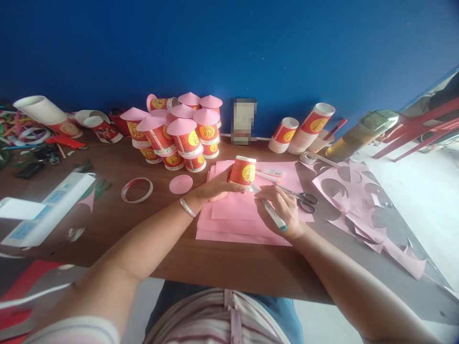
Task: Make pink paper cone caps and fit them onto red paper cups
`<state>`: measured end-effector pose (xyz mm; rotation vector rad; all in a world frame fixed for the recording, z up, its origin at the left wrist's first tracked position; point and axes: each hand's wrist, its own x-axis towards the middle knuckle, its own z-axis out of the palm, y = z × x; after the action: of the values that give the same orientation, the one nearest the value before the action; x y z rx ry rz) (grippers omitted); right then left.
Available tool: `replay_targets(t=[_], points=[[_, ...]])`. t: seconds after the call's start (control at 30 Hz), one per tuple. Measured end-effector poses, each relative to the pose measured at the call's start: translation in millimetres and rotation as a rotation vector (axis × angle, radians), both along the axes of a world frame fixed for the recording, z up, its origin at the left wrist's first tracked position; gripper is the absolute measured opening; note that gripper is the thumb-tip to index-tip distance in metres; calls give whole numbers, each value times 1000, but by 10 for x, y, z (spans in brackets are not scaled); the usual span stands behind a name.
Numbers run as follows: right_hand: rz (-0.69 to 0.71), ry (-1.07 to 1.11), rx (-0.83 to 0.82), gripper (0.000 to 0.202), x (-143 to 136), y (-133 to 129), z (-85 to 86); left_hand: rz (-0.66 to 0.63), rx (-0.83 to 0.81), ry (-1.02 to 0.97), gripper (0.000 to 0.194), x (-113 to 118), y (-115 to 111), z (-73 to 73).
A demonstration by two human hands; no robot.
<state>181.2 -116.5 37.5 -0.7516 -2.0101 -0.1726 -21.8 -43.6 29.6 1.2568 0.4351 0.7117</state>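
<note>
My left hand [218,187] is wrapped round a red paper cup [241,171] with a yellow emblem, held upside down above pink paper sheets [233,227]. In my right hand [281,205] is a white marker [274,215] with a green end; its tip is at the cup's lower right side. Scissors [306,202] with black handles lie just right of my right hand. Behind the cup, a glue stick [274,172] and an orange-and-white pen [267,178] rest on the pink paper. Left of the sheets lies a pink paper circle [180,184].
Several red cups with pink cone tops [181,127] stand at the back left. A tape roll [136,190] and a power strip [50,210] lie left. Cup stacks [311,128] and a bottle [362,134] are back right, with pink scraps [358,215] nearer.
</note>
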Motion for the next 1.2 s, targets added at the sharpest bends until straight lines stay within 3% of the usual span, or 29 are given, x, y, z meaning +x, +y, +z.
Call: replay_targets(t=[0.4,0.53,0.67,0.9,1.2], points=[[-26,-53,11,23,44,10,-52,26,-72,-17,43,-29,16,-49],[-103,0,-97,25,65,28,-95,105,-150,-59,54,-28,22,-63],[-133,5,-184,29,46,49,-129,99,-141,-56,49,-28,40,-77],[-60,-29,-145,38,8,48,-135,82,-139,-134,42,-32,100,-187],[-58,-29,-130,38,16,63,-149,152,-192,-204,30,-16,127,-189]])
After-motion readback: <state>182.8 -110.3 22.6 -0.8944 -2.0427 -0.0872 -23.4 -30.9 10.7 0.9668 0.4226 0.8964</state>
